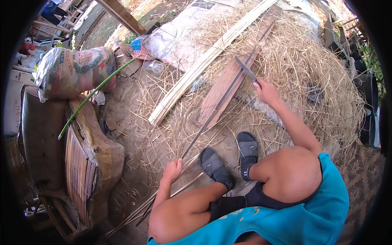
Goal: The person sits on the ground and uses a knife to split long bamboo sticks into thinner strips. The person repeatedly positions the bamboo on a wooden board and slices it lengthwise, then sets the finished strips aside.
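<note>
A long, thin dark strip point(224, 98), perhaps bamboo, runs slantwise from beside my left knee up across a reddish-brown wooden board point(245, 71). My left hand point(172, 169) is closed around its lower part. In my right hand point(267, 93) is a knife point(246, 69), gripped by the handle. Its blade points up and left, crossing over the strip above the board. Whether the blade touches the strip, I cannot tell. Just left of the board lies a bundle of pale split strips point(188, 83).
Straw-like shavings point(314, 81) are heaped at the right and scattered around the board. On the left, a stuffed sack point(77, 71) rests by a worn seat with wooden slats point(77, 163); a green stalk point(96, 90) leans there. My sandalled feet point(214, 163) are close below the board.
</note>
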A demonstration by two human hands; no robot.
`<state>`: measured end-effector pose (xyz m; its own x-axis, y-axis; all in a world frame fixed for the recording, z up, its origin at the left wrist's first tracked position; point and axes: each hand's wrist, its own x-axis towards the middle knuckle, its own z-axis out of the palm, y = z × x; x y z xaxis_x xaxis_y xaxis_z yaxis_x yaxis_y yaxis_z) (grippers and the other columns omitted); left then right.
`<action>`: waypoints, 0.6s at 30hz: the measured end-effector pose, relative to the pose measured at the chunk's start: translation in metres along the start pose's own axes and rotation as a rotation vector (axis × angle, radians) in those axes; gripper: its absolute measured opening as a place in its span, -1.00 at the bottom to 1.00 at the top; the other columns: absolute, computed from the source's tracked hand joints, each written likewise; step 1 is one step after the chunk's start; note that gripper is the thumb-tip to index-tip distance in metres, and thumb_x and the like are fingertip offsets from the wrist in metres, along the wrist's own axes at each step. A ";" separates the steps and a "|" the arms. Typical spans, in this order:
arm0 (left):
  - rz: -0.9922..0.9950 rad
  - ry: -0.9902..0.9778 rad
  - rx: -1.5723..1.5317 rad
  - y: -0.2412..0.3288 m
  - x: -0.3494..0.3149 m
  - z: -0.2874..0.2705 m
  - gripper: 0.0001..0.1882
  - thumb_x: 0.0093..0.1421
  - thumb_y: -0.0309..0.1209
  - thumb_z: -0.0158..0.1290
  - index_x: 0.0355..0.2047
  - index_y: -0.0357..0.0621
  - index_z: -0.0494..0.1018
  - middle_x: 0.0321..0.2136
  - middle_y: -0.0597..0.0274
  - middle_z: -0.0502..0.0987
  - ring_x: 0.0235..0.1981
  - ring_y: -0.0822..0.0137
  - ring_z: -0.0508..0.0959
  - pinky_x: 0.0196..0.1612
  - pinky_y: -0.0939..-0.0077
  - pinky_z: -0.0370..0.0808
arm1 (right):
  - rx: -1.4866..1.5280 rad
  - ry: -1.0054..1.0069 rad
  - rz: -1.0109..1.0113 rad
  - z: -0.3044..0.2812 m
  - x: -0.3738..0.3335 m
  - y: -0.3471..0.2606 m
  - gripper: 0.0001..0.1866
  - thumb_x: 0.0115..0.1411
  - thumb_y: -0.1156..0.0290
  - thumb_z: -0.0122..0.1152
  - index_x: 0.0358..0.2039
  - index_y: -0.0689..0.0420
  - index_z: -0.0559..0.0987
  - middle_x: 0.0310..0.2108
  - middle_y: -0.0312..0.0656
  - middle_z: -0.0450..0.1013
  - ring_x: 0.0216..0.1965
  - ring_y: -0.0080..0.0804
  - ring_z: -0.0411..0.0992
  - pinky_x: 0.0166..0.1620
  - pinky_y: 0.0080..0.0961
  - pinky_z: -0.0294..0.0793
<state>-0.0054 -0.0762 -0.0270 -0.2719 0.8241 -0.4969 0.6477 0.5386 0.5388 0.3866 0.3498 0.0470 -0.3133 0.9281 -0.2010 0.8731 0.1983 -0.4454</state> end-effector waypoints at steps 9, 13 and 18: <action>0.301 0.153 0.314 0.066 0.053 -0.002 -0.59 0.48 -0.10 -0.20 -0.28 -0.23 0.35 -0.63 -0.33 0.51 -0.56 -0.36 0.56 -0.45 -0.18 0.51 | 0.032 0.103 -0.174 0.066 -0.044 0.011 -0.52 0.43 -0.04 -0.03 0.22 -0.09 0.44 -0.33 0.02 0.59 -0.35 0.05 0.60 -0.22 -0.03 0.61; 0.212 0.070 0.267 0.083 0.032 0.010 -0.56 0.48 -0.10 -0.20 -0.29 -0.25 0.42 -0.56 -0.33 0.54 -0.45 -0.36 0.58 -0.32 -0.23 0.50 | -0.113 0.199 0.196 -0.025 0.006 0.095 -0.53 0.46 0.02 -0.10 0.17 0.06 0.48 -0.43 -0.04 0.59 -0.39 -0.02 0.59 -0.27 -0.04 0.58; 0.163 0.035 0.034 0.115 0.047 -0.024 -0.53 0.48 -0.14 -0.18 -0.34 -0.28 0.50 -0.45 -0.26 0.58 -0.32 -0.32 0.58 -0.21 -0.13 0.48 | -0.027 -0.076 -0.389 0.073 -0.063 -0.018 -0.49 0.44 -0.02 -0.07 0.22 0.02 0.45 -0.35 0.06 0.58 -0.31 0.10 0.59 -0.17 -0.01 0.58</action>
<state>0.0395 0.0281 0.0278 -0.1852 0.9061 -0.3805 0.7087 0.3913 0.5870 0.3638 0.2648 0.0040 -0.6486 0.7563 -0.0859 0.6928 0.5398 -0.4782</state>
